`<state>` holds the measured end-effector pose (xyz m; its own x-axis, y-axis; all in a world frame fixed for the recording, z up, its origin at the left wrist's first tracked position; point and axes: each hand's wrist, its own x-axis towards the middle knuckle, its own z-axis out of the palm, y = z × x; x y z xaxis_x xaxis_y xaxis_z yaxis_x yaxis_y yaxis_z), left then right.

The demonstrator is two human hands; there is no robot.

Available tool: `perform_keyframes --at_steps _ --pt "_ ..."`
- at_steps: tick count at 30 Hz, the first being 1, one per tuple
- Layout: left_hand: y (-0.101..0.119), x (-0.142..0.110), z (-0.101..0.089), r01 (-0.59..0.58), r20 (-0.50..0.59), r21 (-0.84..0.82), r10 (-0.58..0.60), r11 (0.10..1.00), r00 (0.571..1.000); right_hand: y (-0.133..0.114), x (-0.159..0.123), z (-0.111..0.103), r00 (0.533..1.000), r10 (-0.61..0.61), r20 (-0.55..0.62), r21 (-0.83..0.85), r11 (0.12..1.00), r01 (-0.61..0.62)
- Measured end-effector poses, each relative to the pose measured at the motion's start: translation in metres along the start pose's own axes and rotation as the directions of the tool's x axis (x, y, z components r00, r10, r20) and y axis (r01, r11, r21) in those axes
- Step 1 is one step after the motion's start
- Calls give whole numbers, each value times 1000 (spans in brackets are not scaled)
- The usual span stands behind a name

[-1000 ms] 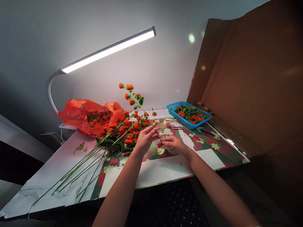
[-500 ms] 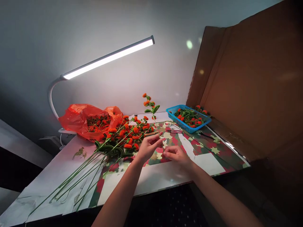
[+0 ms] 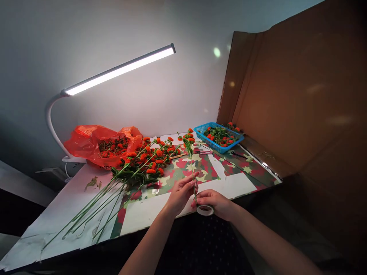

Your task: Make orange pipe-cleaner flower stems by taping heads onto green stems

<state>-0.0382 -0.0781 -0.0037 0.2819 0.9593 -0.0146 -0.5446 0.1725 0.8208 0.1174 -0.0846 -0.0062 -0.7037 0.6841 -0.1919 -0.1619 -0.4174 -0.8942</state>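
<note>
An artificial flower stem [image 3: 192, 164], with fuzzy orange blooms and green leaves near its top, stands almost upright between my hands. My left hand [image 3: 181, 193] pinches it with thumb and fingers partway down. Just below, my right hand [image 3: 216, 202] is closed at the stem's lower end, with a roll of tape [image 3: 205, 214] hanging under its fingers. Left of my hands lies a pile of similar orange flowers [image 3: 151, 165], their long green stems [image 3: 94, 208] reaching toward the table's front left.
A red plastic bag [image 3: 83, 143] full of small orange flowers sits at the back left under a lit lamp [image 3: 120, 70]. A blue basket [image 3: 219, 147] of flowers stands at the back right, before a cardboard panel [image 3: 286, 95]. Pink-handled snips [image 3: 203, 152] lie near the basket.
Both hands have come down and nearer to me with the stem, which has swung from a left lean to nearly upright. The tape roll now shows plainly beneath my right hand.
</note>
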Motion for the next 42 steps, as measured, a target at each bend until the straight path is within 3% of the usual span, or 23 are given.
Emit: perform_keyframes --at_steps 9,15,18,23,27,32,36,42 --pt "-6 -3 6 107 -73 -91 -114 990 991 2 -6 1 993 -86 -75 -66 995 81" --pt "-8 -23 1 255 -62 119 -249 960 967 5 -8 7 988 -65 -138 -102 994 51" --pt "-9 -32 -2 218 -58 239 -210 946 976 7 -9 8 991 -38 -131 -108 994 24" --pt "-10 -35 -2 211 -70 254 -200 944 977 6 -12 12 993 9 -117 -114 993 -22" --pt "-10 -35 -1 224 -130 287 -194 931 972 6 -16 16 977 -68 -203 -236 972 18" --pt "-8 -40 3 186 -131 415 -144 891 981 10 -19 16 950 -183 -253 -477 878 42" --pt "-6 -45 7 192 -128 471 -149 861 981 12 -19 14 950 -193 -244 -533 845 35" --pt "-4 -48 5 245 -85 410 -230 878 969 10 -24 17 954 -183 -236 -554 832 23"
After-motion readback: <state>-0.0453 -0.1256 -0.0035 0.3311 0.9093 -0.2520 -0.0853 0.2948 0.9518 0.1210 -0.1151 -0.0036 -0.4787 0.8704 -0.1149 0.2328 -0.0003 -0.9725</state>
